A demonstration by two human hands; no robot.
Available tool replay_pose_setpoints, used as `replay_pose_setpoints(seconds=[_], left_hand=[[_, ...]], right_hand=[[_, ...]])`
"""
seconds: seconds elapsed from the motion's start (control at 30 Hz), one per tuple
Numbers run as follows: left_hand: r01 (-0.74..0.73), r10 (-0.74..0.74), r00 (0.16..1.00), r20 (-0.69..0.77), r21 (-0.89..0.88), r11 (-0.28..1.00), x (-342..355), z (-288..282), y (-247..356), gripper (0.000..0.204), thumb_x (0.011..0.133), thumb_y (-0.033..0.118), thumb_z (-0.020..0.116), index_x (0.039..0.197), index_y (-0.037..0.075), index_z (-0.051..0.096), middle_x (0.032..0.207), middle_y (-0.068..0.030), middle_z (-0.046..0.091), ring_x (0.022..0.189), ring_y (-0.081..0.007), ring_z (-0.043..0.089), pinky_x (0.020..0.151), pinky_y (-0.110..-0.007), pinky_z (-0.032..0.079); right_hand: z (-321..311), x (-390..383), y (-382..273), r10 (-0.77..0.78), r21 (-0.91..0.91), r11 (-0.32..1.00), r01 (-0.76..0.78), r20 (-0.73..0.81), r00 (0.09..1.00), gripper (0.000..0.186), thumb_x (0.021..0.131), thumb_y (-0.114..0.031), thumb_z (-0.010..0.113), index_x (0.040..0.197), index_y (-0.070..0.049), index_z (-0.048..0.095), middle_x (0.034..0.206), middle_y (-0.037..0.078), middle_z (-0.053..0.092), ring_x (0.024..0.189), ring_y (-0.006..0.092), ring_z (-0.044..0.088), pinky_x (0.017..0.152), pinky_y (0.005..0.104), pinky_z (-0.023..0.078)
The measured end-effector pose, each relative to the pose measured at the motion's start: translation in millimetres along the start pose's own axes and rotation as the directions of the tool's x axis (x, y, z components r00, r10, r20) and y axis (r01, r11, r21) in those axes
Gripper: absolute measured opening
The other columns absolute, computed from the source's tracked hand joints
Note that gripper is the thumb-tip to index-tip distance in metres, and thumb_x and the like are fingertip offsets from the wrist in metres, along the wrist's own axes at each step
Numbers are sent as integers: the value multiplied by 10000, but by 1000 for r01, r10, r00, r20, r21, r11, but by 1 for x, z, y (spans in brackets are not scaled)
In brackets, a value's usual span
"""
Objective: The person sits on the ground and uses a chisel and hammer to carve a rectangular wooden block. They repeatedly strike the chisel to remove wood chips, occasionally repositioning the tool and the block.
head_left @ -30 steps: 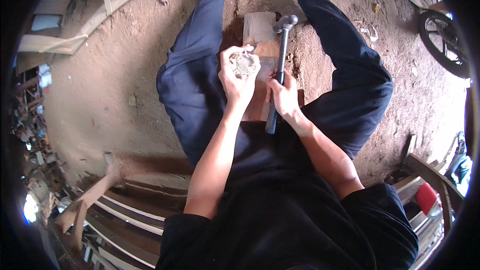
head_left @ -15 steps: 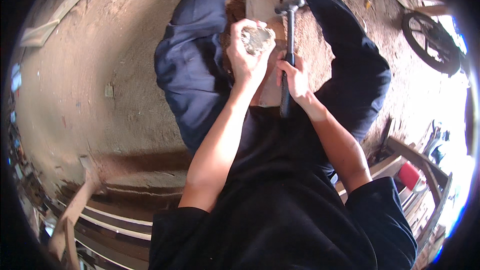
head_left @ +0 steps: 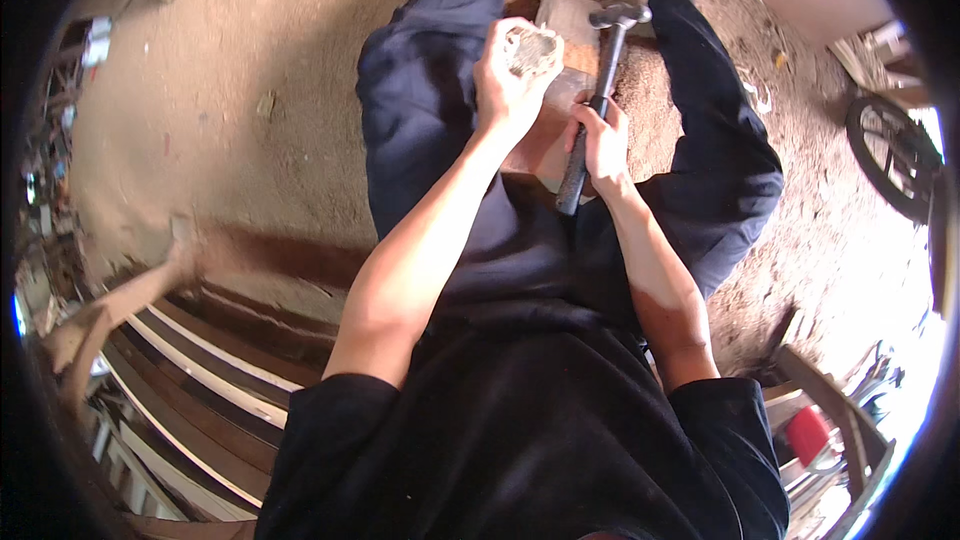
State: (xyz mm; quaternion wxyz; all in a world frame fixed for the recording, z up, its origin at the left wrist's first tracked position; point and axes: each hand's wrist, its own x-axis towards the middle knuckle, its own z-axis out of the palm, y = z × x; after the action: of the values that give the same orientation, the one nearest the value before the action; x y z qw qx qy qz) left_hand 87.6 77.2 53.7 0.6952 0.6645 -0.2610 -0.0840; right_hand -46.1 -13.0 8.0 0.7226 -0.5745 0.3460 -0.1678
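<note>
Between my knees, my left hand [head_left: 505, 85] is wrapped round a rough, pale, stone-like lump [head_left: 531, 52] whose greyish broken face points up. Its exact material I cannot make out. My right hand [head_left: 603, 145] grips a hammer [head_left: 606, 70] by its dark handle, below the middle. The hammer's metal head is at the far end, to the right of the lump and apart from it. Beneath both hands lies a flat slab or board [head_left: 568, 15], partly hidden by my hands and arms.
Bare brown dirt ground [head_left: 240, 140] spreads around my legs. Long wooden slats [head_left: 215, 380] lie at the lower left beside a wooden post [head_left: 125, 305]. A black spoked wheel [head_left: 888, 155] stands at the right. Near a wooden frame at the lower right is a red object [head_left: 808, 435].
The view has shifted, so the ground and wheel appear displaced. The hammer leans more to the right at its head. Both hands keep their holds.
</note>
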Motion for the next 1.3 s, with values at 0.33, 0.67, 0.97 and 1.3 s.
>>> replay_pose_setpoints(seconds=[0.33,0.67,0.97,1.3], left_hand=[[9,-40,987,157,192,981,-30,17,15,433,816,-52,790,1178,31,568,1136,-108,738,938,-116,687,851,-278,572],[65,-65,989,133,5,998,-40,-7,7,493,815,-100,765,1251,5,559,1207,-139,718,1007,-137,701,900,-282,580],[45,-48,995,90,31,998,-38,1,9,512,797,-88,787,1252,0,569,1217,-133,716,1029,-148,700,913,-288,572],[85,-102,983,152,114,990,-36,5,9,492,816,-50,797,1270,4,615,1193,-127,712,980,-114,700,875,-269,578]], right_hand=[[-10,0,-4,69,115,991,-69,3,998,134,918,-79,581,1012,12,608,670,60,597,521,173,601,509,326,498],[-6,1,-5,79,95,992,-78,2,997,137,912,-65,566,1021,13,592,666,63,591,513,174,590,506,328,492],[-5,3,-6,76,47,996,-77,21,997,148,915,-91,552,1018,8,592,616,59,601,490,168,577,491,316,447],[-6,6,-6,132,115,984,-135,31,991,166,971,-140,615,1020,17,589,671,44,574,483,143,571,460,288,462]])
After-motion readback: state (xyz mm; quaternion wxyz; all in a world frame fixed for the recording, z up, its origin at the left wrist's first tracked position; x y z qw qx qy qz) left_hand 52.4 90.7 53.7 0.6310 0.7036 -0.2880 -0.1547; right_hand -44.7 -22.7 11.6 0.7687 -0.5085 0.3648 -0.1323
